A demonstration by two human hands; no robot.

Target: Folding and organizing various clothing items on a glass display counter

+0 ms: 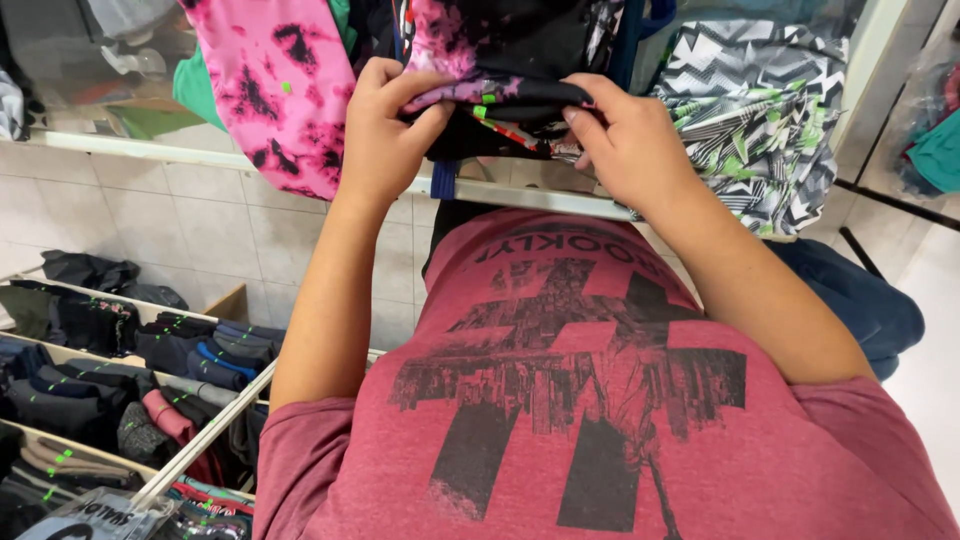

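My left hand [385, 130] and my right hand [625, 140] both pinch the top edge of a folded dark garment [520, 100] with pink and purple tie-dye patches and small green tags. They hold it against the edge of a glass counter [150, 150], just above my chest. My red printed shirt [590, 400] fills the lower middle of the view.
A pink and black tie-dye garment [275, 80] hangs to the left. A grey, black and green zigzag garment [760, 110] hangs to the right. Shelf compartments [110, 370] at lower left hold several folded dark clothes. A white tiled wall [200, 220] runs below the counter.
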